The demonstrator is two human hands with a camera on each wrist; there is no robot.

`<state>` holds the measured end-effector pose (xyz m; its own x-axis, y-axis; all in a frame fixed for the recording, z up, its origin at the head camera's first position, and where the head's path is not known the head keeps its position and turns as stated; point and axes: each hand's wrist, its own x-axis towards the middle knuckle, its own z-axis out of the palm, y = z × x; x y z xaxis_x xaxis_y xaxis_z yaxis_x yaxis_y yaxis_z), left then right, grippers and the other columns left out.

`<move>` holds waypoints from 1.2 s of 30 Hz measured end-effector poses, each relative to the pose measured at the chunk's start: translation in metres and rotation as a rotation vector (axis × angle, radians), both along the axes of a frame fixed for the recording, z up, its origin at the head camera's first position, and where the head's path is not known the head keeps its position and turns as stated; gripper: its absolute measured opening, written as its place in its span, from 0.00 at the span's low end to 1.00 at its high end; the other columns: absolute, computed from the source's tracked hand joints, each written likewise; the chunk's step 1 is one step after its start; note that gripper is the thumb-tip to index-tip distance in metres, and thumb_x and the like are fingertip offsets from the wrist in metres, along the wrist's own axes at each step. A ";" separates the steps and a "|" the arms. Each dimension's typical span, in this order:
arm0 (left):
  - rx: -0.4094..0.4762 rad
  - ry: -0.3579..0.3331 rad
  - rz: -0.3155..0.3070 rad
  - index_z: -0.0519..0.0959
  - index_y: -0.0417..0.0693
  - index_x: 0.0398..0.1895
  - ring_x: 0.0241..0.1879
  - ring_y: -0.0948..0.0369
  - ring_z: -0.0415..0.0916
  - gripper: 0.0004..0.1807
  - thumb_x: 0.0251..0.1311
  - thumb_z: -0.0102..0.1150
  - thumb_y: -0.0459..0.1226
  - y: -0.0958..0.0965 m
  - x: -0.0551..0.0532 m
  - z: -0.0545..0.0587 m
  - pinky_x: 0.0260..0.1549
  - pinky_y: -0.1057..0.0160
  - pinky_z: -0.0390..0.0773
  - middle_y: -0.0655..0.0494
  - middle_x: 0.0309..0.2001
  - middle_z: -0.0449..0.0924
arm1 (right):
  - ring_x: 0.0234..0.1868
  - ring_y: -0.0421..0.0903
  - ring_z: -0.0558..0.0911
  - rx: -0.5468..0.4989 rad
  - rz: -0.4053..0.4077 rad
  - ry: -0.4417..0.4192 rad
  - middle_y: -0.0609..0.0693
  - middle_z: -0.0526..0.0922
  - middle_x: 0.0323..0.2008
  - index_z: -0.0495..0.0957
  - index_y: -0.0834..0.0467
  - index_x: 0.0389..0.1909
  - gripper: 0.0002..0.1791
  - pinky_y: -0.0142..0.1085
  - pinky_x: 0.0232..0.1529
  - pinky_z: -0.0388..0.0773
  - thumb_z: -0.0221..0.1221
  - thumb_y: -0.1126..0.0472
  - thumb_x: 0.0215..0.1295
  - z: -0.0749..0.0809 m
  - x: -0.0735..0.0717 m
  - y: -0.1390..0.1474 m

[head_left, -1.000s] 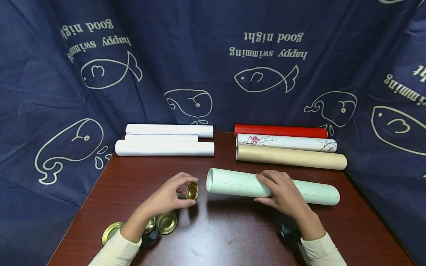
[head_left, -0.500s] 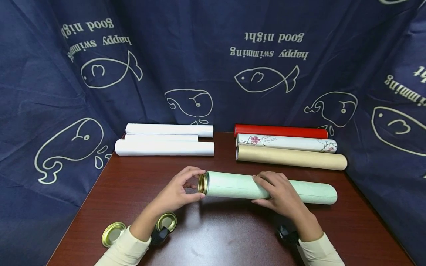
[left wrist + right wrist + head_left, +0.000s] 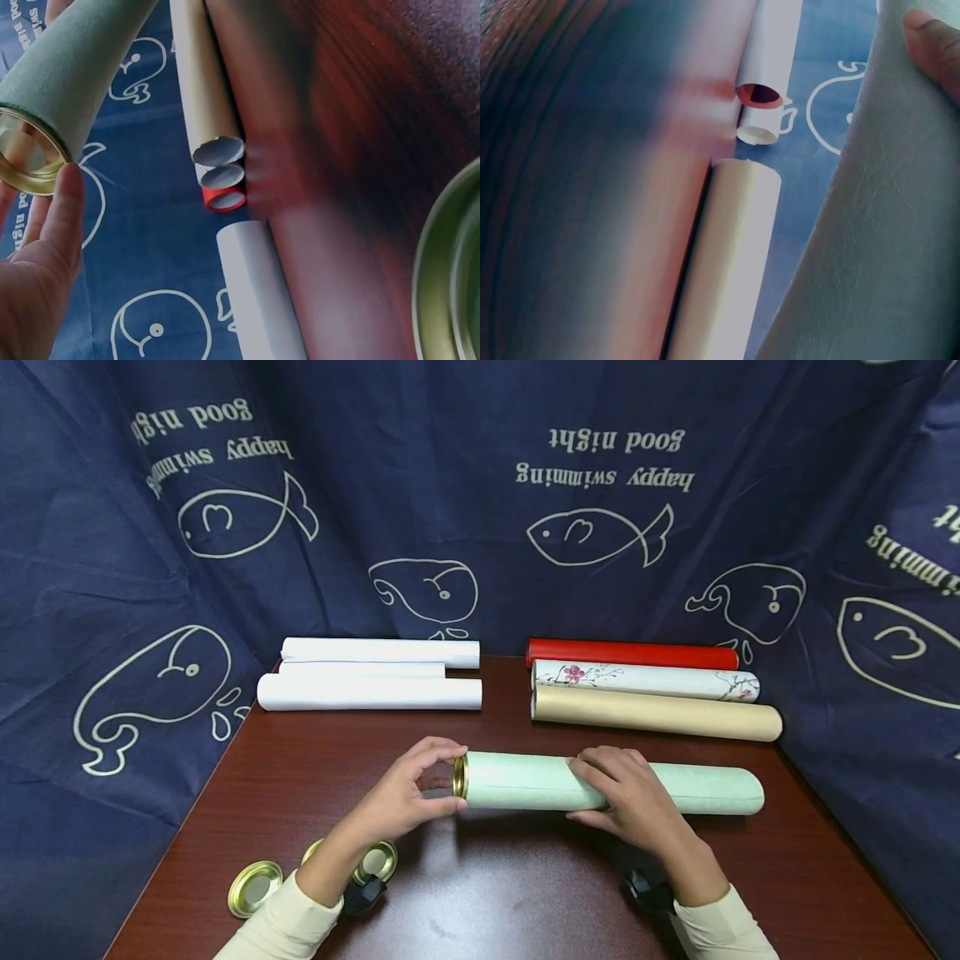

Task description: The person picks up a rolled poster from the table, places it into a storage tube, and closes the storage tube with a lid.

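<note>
A pale green cardboard tube (image 3: 517, 781) lies sideways in front of the person, held above the table. The right hand (image 3: 626, 793) grips it round the middle, thumb on the near side. At the tube's left end sits a gold metal lid (image 3: 460, 777), its rim against the tube's mouth. The left hand (image 3: 408, 789) pinches that lid between thumb and fingers. In the left wrist view the lid (image 3: 34, 184) fits at the tube's end, with fingertips on its edge. More gold lids lie by the left forearm, one (image 3: 255, 888) at the far left and one (image 3: 377, 862) partly behind the wrist.
Several white paper rolls (image 3: 371, 693) lie at the back left. At the back right are a red tube (image 3: 630, 654), a flower-printed tube (image 3: 645, 681) and a tan tube (image 3: 656, 713). A dark blue printed cloth (image 3: 465, 485) hangs behind the brown table (image 3: 525, 893).
The left hand has carried the gold lid rightward onto the green tube's left end. The tube's left end has shifted slightly left and levelled, still in the right hand.
</note>
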<state>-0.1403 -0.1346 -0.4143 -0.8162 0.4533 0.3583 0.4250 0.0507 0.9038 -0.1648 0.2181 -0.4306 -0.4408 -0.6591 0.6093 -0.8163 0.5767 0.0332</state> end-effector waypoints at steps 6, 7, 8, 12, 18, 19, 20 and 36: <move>0.017 -0.009 0.015 0.75 0.34 0.60 0.56 0.48 0.74 0.34 0.46 0.75 0.24 0.002 0.001 0.000 0.49 0.58 0.80 0.43 0.59 0.69 | 0.51 0.59 0.79 0.005 0.013 0.000 0.58 0.80 0.50 0.78 0.57 0.58 0.37 0.55 0.47 0.73 0.50 0.30 0.66 0.006 -0.001 -0.003; 0.010 -0.007 0.020 0.76 0.34 0.60 0.56 0.48 0.74 0.34 0.46 0.75 0.24 0.002 0.000 0.000 0.48 0.58 0.80 0.43 0.59 0.69 | 0.51 0.59 0.79 0.005 0.016 -0.002 0.58 0.80 0.50 0.78 0.57 0.58 0.37 0.55 0.48 0.73 0.50 0.30 0.66 0.006 -0.002 -0.003; 0.004 -0.005 0.024 0.75 0.34 0.60 0.56 0.47 0.73 0.34 0.46 0.75 0.25 0.003 0.000 0.000 0.48 0.58 0.80 0.43 0.59 0.69 | 0.51 0.59 0.79 0.003 0.019 0.000 0.58 0.80 0.50 0.78 0.57 0.58 0.37 0.55 0.48 0.74 0.51 0.30 0.66 0.006 -0.003 -0.003; -0.054 -0.009 0.038 0.74 0.37 0.61 0.57 0.45 0.73 0.34 0.49 0.75 0.28 0.004 -0.004 -0.001 0.48 0.58 0.81 0.45 0.60 0.70 | 0.51 0.59 0.79 0.013 0.022 0.007 0.58 0.80 0.50 0.77 0.56 0.59 0.36 0.55 0.47 0.74 0.60 0.33 0.62 0.004 -0.009 -0.002; -0.319 0.072 0.092 0.72 0.45 0.64 0.54 0.47 0.75 0.35 0.53 0.76 0.38 -0.010 -0.024 -0.010 0.44 0.56 0.82 0.49 0.58 0.73 | 0.51 0.58 0.79 0.074 0.000 -0.010 0.58 0.80 0.51 0.76 0.56 0.60 0.42 0.54 0.47 0.73 0.76 0.46 0.42 -0.001 -0.029 0.014; -0.357 0.091 0.101 0.72 0.45 0.64 0.54 0.47 0.74 0.35 0.53 0.76 0.39 -0.016 -0.029 -0.011 0.44 0.54 0.82 0.48 0.58 0.73 | 0.51 0.58 0.79 0.078 -0.010 -0.015 0.58 0.80 0.51 0.76 0.57 0.60 0.42 0.54 0.48 0.73 0.76 0.47 0.41 -0.001 -0.033 0.019; -0.383 0.097 0.105 0.73 0.44 0.63 0.54 0.45 0.74 0.33 0.53 0.75 0.39 -0.023 -0.034 -0.013 0.44 0.52 0.82 0.47 0.57 0.74 | 0.51 0.58 0.78 0.083 -0.023 -0.025 0.58 0.80 0.51 0.76 0.57 0.60 0.42 0.55 0.48 0.73 0.76 0.47 0.41 -0.002 -0.037 0.026; -0.684 0.063 0.416 0.75 0.35 0.61 0.59 0.42 0.69 0.26 0.61 0.67 0.37 -0.116 -0.110 -0.021 0.58 0.42 0.69 0.37 0.60 0.70 | 0.49 0.56 0.78 0.151 -0.135 -0.173 0.56 0.79 0.48 0.75 0.61 0.57 0.40 0.56 0.45 0.74 0.79 0.57 0.41 -0.020 -0.086 0.082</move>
